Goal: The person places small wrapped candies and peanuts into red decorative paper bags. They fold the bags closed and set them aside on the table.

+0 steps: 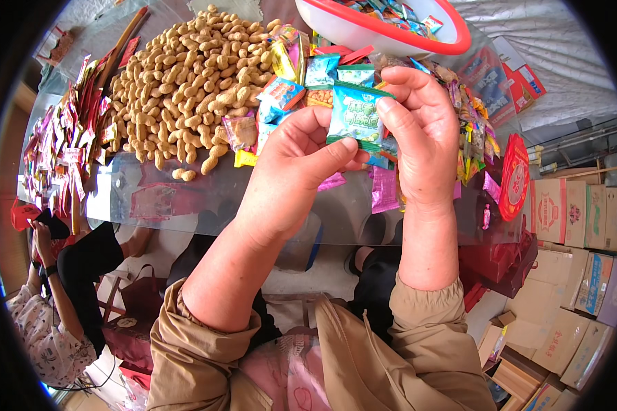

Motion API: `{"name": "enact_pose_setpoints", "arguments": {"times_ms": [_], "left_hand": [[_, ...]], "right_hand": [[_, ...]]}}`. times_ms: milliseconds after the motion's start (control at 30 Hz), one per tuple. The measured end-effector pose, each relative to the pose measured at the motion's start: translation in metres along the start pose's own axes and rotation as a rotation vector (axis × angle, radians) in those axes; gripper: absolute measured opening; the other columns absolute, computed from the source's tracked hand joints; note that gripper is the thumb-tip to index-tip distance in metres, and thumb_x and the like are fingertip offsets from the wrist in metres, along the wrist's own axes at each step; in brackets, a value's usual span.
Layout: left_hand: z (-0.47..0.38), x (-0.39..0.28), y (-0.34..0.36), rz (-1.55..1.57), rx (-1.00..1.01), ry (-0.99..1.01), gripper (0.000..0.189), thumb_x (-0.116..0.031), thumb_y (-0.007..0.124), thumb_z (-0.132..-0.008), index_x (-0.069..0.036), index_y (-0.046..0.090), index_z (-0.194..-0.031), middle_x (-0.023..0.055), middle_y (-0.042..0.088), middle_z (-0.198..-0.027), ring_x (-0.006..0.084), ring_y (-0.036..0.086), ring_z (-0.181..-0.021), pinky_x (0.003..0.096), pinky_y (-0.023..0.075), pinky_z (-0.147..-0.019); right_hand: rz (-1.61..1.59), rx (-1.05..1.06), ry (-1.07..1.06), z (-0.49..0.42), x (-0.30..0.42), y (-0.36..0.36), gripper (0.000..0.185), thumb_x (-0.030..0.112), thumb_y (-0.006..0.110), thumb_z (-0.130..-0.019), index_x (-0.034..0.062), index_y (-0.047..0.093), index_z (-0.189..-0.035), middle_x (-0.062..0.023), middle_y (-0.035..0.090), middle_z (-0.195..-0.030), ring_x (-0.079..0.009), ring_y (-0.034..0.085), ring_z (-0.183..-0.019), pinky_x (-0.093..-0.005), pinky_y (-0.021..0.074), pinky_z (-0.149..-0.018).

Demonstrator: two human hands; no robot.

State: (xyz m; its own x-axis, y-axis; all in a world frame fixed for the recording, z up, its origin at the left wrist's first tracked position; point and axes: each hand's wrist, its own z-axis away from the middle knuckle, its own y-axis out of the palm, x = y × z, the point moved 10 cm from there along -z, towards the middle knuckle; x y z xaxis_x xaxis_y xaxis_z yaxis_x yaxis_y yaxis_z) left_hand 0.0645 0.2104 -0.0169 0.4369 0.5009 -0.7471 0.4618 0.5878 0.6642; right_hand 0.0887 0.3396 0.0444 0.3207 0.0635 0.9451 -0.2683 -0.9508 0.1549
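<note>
A small blue-and-green snack packet is held up between my two hands, its printed face towards me. My left hand pinches its lower edge with the thumb in front. At the upper right corner, my right hand grips it between thumb and forefinger, the other fingers curled loosely. Behind the packet lies a heap of mixed wrapped snacks, with blue packets, a yellow wrapper and pink wrappers showing. My hands hide part of this heap. Unshelled peanuts form a large pile to the left.
A white basin with a red rim holds more packets at the back. Long thin wrapped sticks lie at the glass table's left end. A red bag lies right. Another person sits at left; cardboard boxes stand right.
</note>
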Motion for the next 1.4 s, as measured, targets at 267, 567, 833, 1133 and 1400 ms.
{"name": "enact_pose_setpoints", "arguments": {"times_ms": [267, 567, 833, 1133, 1400], "left_hand": [[0.001, 0.0, -0.003, 0.01, 0.006, 0.01, 0.015, -0.001, 0.066, -0.096, -0.002, 0.063, -0.111, 0.0067, 0.073, -0.102, 0.0132, 0.071, -0.088, 0.0282, 0.0576, -0.082], [0.002, -0.01, -0.009, -0.068, -0.128, 0.099, 0.011, -0.009, 0.066, -0.1, -0.003, 0.065, -0.109, 0.0035, 0.072, -0.098, 0.009, 0.067, -0.084, 0.0256, 0.0552, -0.076], [0.014, -0.055, -0.079, -0.065, -0.575, 0.348, 0.016, -0.01, 0.059, -0.103, -0.005, 0.058, -0.117, 0.0054, 0.066, -0.109, 0.0136, 0.063, -0.095, 0.0284, 0.0528, -0.081], [0.01, -0.05, -0.073, -0.09, -0.534, 0.291, 0.028, -0.011, 0.059, -0.102, -0.004, 0.049, -0.127, 0.0091, 0.06, -0.118, 0.0181, 0.066, -0.103, 0.0328, 0.0539, -0.086], [0.014, -0.062, -0.076, -0.237, -0.573, 0.372, 0.065, -0.021, 0.063, -0.102, -0.003, 0.03, -0.155, 0.0079, 0.059, -0.115, 0.0138, 0.061, -0.104, 0.0285, 0.0496, -0.09]], "right_hand": [[0.011, -0.004, 0.001, 0.0, -0.002, 0.001, 0.017, 0.003, 0.069, -0.094, 0.0015, 0.063, -0.11, -0.0001, 0.065, -0.092, -0.0042, 0.059, -0.079, -0.0214, 0.0495, -0.068], [0.062, 0.053, -0.015, 0.001, -0.005, 0.01, 0.018, 0.006, 0.068, -0.098, 0.0007, 0.064, -0.115, -0.002, 0.068, -0.097, -0.0064, 0.063, -0.086, -0.0222, 0.0521, -0.076], [0.299, 0.032, -0.09, 0.0, -0.008, 0.002, 0.017, 0.008, 0.069, -0.099, 0.0013, 0.066, -0.114, -0.0034, 0.07, -0.095, -0.0084, 0.063, -0.081, -0.0243, 0.0531, -0.075], [0.928, 0.188, -0.523, 0.011, 0.008, 0.053, 0.009, 0.008, 0.073, -0.086, 0.0046, 0.072, -0.094, -0.009, 0.072, -0.092, -0.0295, 0.067, -0.086, -0.0394, 0.055, -0.077], [1.165, 0.328, -0.606, 0.021, -0.014, 0.099, 0.015, 0.012, 0.065, -0.085, 0.0009, 0.071, -0.094, -0.0092, 0.069, -0.121, -0.0307, 0.059, -0.117, -0.0446, 0.0478, -0.1]]}}
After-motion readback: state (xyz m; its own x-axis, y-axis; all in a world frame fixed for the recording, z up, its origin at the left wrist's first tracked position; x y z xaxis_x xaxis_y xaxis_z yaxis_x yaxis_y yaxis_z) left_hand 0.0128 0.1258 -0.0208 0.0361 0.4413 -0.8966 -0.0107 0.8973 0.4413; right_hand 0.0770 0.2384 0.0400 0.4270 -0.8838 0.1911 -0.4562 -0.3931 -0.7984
